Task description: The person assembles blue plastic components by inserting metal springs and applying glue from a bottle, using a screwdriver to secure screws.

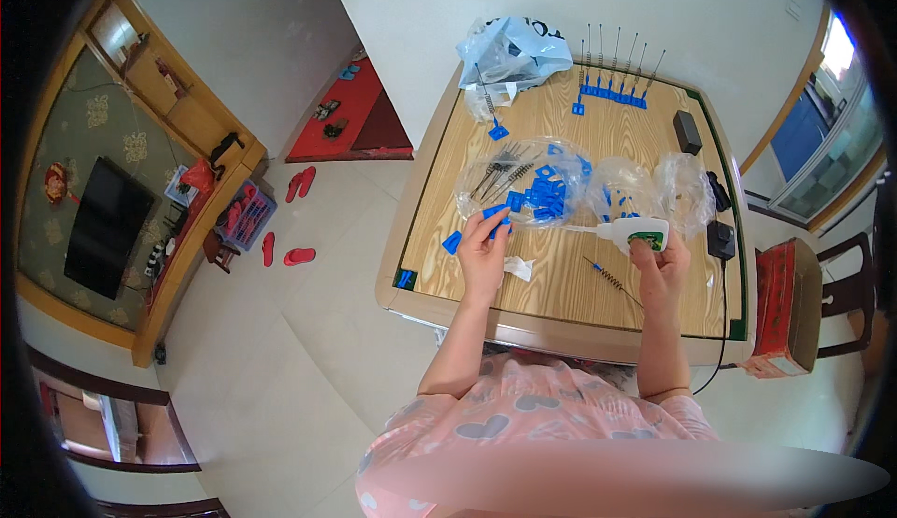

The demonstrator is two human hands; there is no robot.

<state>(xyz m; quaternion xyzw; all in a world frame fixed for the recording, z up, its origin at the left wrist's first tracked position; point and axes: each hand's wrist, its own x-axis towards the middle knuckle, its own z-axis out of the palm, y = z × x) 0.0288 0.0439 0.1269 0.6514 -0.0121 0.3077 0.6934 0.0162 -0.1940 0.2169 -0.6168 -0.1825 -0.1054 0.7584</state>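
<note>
Above the front left of the wooden table (570,280), my left hand (481,255) pinches a small blue plastic piece (496,214). My right hand (662,266) grips a white squeeze bottle (628,230) with a green label, its long thin nozzle pointing left toward the blue piece. Whether the nozzle tip touches the piece I cannot tell. Behind my left hand, an open clear plastic bag (476,152) holds many blue pieces (551,193) and dark coiled rods (497,174). A single coiled rod (609,275) lies left of my right wrist.
Blue bases with upright rods (612,96) stand in a row at the back; another (497,130) stands back left. Clear bags (621,191), a black box (687,132) and a black adapter (720,240) with a cord lie right. A light-blue bag (523,51) sits at the far left corner.
</note>
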